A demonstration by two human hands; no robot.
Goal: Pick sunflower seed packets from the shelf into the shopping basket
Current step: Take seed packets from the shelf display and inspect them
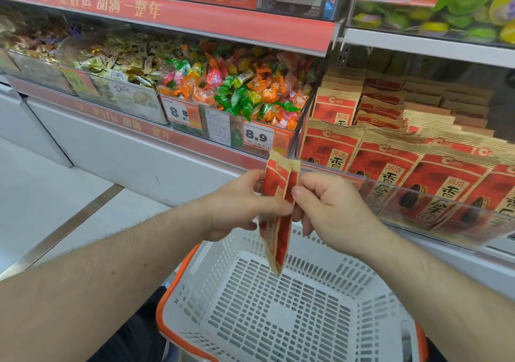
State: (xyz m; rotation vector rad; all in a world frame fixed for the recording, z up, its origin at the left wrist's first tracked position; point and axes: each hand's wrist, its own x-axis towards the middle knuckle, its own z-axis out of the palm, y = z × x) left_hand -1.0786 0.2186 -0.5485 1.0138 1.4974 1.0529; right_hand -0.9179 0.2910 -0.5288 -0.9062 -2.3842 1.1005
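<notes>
- Two red and tan seed packets hang upright, edge-on, above the near end of the white basket, which has an orange rim.
- The left hand pinches them from the left, fingers curled around the packets.
- The right hand pinches the right packet between thumb and curled fingers.
- More seed packets stand in rows on the shelf to the right, beside a bin of wrapped candies.

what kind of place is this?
Most likely a supermarket snack aisle. Price tags hang on the shelf edge, loose wrapped candies fill clear bins, identical seed packets stand in rows, and a white shopping basket sits below the hands.
</notes>
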